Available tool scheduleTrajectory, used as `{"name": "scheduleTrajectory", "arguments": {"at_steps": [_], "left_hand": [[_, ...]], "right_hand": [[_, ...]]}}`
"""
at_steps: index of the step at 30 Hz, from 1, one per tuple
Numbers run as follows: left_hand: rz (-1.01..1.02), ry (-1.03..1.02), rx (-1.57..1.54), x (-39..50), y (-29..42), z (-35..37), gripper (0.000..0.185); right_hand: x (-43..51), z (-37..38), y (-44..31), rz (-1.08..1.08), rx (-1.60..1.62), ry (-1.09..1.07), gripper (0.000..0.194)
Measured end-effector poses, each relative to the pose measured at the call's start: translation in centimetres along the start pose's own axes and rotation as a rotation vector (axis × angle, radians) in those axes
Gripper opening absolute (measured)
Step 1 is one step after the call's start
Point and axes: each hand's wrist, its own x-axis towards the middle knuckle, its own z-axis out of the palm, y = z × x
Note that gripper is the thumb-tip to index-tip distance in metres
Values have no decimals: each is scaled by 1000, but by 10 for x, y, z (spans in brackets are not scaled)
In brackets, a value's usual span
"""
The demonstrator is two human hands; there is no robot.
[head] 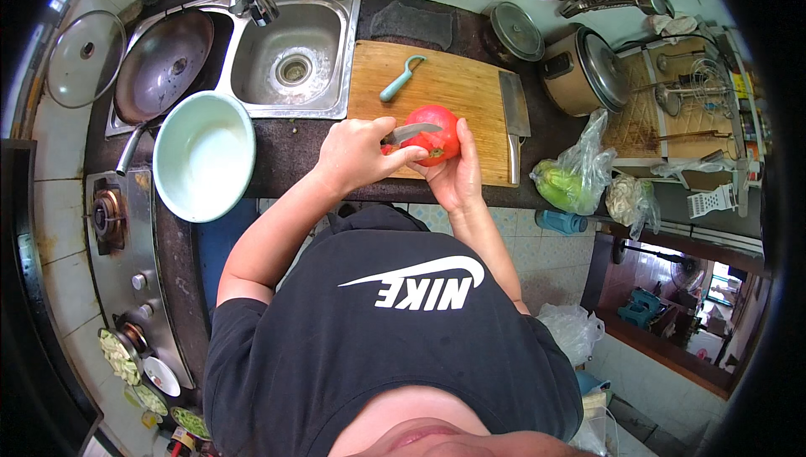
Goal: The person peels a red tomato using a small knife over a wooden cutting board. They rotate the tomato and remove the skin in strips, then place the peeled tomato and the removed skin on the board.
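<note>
Over the near edge of a wooden cutting board (453, 79), my right hand (456, 170) cups a large red tomato (444, 118) from its right and underside. My left hand (359, 152) grips a small knife (412, 133), its handle mostly hidden by my fingers. The blade lies against the tomato's left side, and my left thumb reaches toward the fruit near its stem end. Some loosened skin shows by that thumb. A light-teal peeler (402, 81) rests on the board beyond my hands. A cleaver (514, 120) lies along the board's right side.
At left are a steel sink (286, 95), a pale green basin (208, 155), a wok (167, 67) and a gas stove (135, 224). To the right stand a rice cooker (582, 70) and a plastic bag of green vegetables (563, 183). A lidded pot (516, 30) sits behind the board.
</note>
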Motion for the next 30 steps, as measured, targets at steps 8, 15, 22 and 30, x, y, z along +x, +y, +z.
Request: {"name": "scheduleTrajectory", "arguments": {"at_steps": [8, 15, 22, 30], "left_hand": [[94, 83, 48, 1, 2, -15, 56], [133, 80, 85, -1, 2, -13, 57], [76, 61, 109, -7, 1, -13, 52], [165, 128, 163, -9, 6, -16, 49]], "right_hand": [[-5, 9, -2, -17, -76, -7, 58], [-6, 9, 0, -11, -48, -66, 52], [-9, 13, 3, -31, -19, -17, 46], [-10, 13, 2, -20, -47, -16, 44]]}}
